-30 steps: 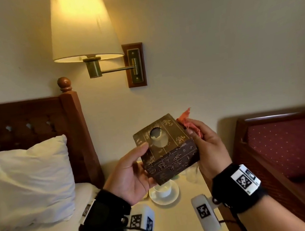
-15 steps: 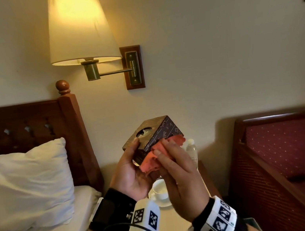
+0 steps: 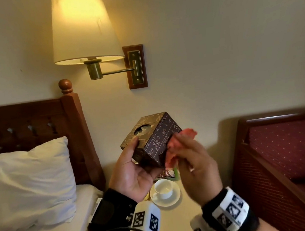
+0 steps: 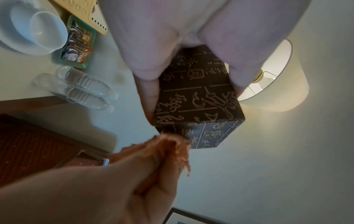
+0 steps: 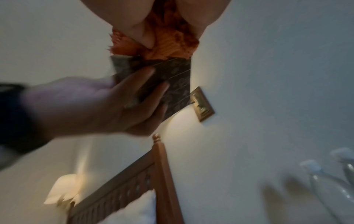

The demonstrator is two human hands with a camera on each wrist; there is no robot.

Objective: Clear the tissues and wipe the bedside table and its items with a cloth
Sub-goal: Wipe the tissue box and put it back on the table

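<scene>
Left hand (image 3: 133, 173) gripping tissue box (image 3: 152, 140), right hand (image 3: 194, 166) clutching cloth (image 3: 173, 151), bottles (image 4: 84, 89) only in wrist views

Both our hands are raised in front of us.
Our left hand (image 3: 133, 172) is palm up, thumb and fingers curled around the tissue box (image 3: 155, 140). Our right hand (image 3: 194, 166) shows its back, fingers bunched on the orange cloth (image 3: 178, 146) against the box side.

no legible text on anything
</scene>
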